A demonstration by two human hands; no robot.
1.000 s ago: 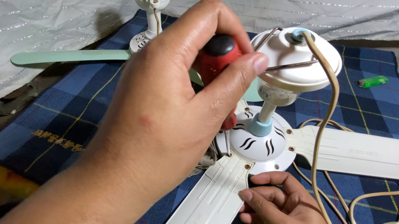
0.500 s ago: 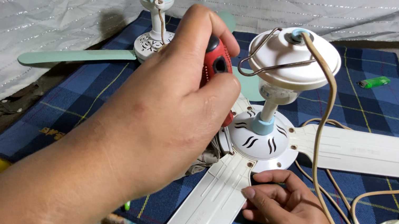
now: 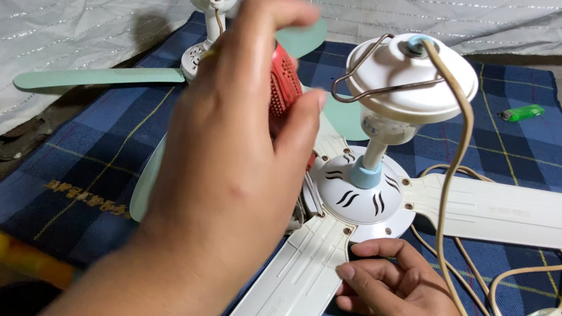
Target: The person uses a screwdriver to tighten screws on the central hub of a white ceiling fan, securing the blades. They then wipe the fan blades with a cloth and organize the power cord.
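My left-hand fingers (image 3: 302, 120) are closed round a red textured screwdriver handle (image 3: 280, 83), held over the white plastic ceiling-fan hub (image 3: 364, 194); its tip is hidden, probably at a blade screw. My right hand (image 3: 395, 293), fingers curled and holding nothing, presses the near white fan blade (image 3: 289, 295).

two ceiling fans (image 3: 366, 187) (image 3: 199, 55), one screwdriver (image 3: 281, 83), one lighter (image 3: 522, 113)

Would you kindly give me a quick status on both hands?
Left hand gripping red screwdriver at white fan hub. Right hand resting beside near blade. Cord draped beside hub.
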